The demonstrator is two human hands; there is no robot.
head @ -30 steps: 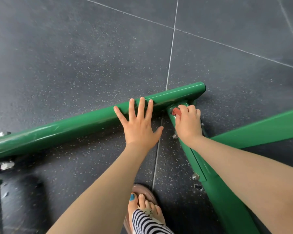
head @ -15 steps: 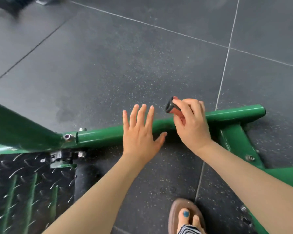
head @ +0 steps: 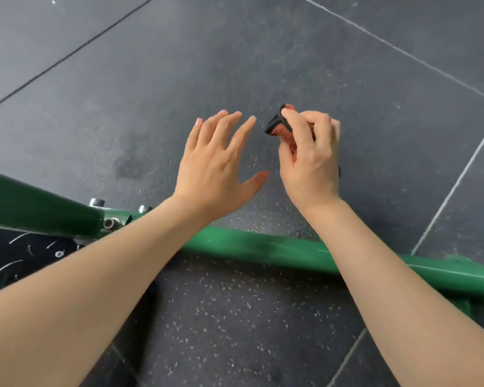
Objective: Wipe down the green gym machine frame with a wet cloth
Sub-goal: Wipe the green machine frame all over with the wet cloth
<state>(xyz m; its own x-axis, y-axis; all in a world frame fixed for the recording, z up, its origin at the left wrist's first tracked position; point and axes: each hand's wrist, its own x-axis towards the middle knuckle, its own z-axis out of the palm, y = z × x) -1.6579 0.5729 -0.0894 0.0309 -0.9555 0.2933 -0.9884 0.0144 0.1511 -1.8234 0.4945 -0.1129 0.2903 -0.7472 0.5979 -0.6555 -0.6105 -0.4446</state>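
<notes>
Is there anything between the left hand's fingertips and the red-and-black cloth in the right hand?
Nothing; in the head view only bare dark rubber floor shows between the left hand and the cloth.

You had no text, label, brand, number or sign in front of you that could be read. The green frame tube (head: 263,248) showed only plain paint with scuffs, the dark speckled floor (head: 235,65) carried only tile seams, and the black tread plate (head: 25,252) beside the frame showed only raised dashes, not letters. The small red and black item (head: 280,127) pinched in your right hand (head: 309,157) bore no marking that could be made out.
</notes>
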